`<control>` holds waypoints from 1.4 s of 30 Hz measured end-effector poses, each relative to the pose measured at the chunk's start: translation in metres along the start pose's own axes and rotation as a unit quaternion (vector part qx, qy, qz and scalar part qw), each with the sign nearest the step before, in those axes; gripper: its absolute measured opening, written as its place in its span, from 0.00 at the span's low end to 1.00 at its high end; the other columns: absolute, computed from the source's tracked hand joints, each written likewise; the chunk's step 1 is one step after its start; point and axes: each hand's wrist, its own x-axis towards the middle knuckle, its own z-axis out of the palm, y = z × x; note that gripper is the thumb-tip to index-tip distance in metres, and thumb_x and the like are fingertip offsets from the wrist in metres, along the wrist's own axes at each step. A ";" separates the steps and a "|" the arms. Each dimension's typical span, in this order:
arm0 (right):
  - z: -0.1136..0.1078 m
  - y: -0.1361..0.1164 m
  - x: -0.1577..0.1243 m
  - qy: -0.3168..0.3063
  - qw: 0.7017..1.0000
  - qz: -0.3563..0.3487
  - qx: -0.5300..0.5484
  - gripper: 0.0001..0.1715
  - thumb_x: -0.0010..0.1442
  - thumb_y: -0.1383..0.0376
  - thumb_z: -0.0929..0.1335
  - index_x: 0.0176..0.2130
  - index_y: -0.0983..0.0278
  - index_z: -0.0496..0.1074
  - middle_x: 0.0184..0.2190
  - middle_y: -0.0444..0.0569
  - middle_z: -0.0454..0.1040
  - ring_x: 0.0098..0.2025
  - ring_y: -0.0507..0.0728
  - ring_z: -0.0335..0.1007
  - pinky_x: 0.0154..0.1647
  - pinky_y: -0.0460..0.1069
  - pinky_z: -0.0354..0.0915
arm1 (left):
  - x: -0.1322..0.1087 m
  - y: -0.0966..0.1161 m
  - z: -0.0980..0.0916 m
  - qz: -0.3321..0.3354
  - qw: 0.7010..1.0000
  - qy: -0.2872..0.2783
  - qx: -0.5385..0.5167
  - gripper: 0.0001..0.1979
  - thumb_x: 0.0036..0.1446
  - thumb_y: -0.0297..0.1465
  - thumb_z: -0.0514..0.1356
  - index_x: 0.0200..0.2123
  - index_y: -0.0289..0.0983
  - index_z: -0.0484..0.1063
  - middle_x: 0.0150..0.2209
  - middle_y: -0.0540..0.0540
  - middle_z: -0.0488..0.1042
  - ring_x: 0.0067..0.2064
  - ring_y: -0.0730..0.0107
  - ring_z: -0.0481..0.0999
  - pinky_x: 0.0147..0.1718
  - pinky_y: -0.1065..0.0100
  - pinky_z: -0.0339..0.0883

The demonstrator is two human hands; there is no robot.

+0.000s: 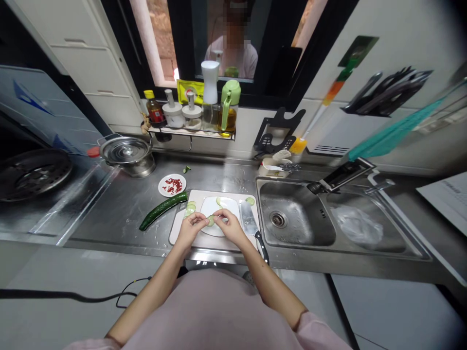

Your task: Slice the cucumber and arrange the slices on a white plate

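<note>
Between the fingertips of my left hand [193, 228] and my right hand [228, 224] is a thin cucumber slice [210, 221], pinched from both sides. Both hands are over a white square plate [233, 208], where another slice [219, 201] lies near the far edge. The plate rests on a pale cutting board [177, 233]. A few overlapping slices [190, 208] lie on the board beyond my left hand. To the right, a cleaver [248, 218] with a black handle lies on the board, a slice [250, 201] by its far end.
Left of the board lies a long cucumber [163, 210]. Behind it are a small plate of chopped red pieces [172, 185] and a cucumber end [187, 169]. A lidded steel pot [136, 164] stands farther left. The sink [297, 233] is on the right, beneath a faucet [339, 177].
</note>
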 end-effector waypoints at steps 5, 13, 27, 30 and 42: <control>-0.001 0.000 -0.001 0.001 1.000 0.016 0.027 0.09 0.55 0.59 0.67 0.32 0.63 0.71 0.32 0.46 0.74 0.36 0.54 0.70 0.41 0.48 0.65 | 0.002 -0.005 0.003 0.001 1.000 -0.007 -0.004 0.14 0.42 0.40 0.68 0.28 0.37 0.71 0.26 0.51 0.71 0.30 0.72 0.70 0.34 0.70 0.64; -0.006 -0.005 -0.001 0.006 1.000 0.017 0.018 0.10 0.56 0.58 0.66 0.31 0.63 0.70 0.30 0.45 0.74 0.35 0.53 0.69 0.36 0.47 0.64 | 0.001 -0.003 0.004 -0.047 0.998 0.032 -0.006 0.18 0.44 0.45 0.65 0.27 0.37 0.69 0.23 0.52 0.71 0.24 0.76 0.65 0.26 0.72 0.58; -0.017 -0.010 -0.004 -0.047 0.992 -0.085 -0.078 0.09 0.62 0.59 0.66 0.34 0.61 0.74 0.34 0.47 0.74 0.40 0.54 0.67 0.33 0.47 0.62 | 0.003 0.015 0.010 -0.203 0.971 -0.017 -0.122 0.26 0.38 0.38 0.70 0.41 0.38 0.67 0.29 0.50 0.76 0.23 0.81 0.66 0.20 0.77 0.46; -0.016 -0.007 -0.004 -0.045 0.993 -0.083 -0.075 0.09 0.62 0.60 0.66 0.34 0.61 0.74 0.34 0.47 0.74 0.41 0.55 0.67 0.32 0.46 0.62 | 0.004 0.014 0.011 -0.199 0.973 -0.004 -0.119 0.27 0.36 0.36 0.71 0.42 0.38 0.68 0.30 0.50 0.76 0.23 0.81 0.66 0.21 0.77 0.47; -0.009 0.000 -0.005 -0.015 0.999 -0.024 -0.045 0.08 0.58 0.61 0.67 0.32 0.63 0.72 0.32 0.46 0.75 0.37 0.53 0.69 0.30 0.45 0.60 | 0.007 0.010 0.016 -0.084 0.990 0.023 -0.114 0.28 0.35 0.35 0.71 0.42 0.38 0.68 0.23 0.56 0.70 0.24 0.79 0.66 0.24 0.75 0.52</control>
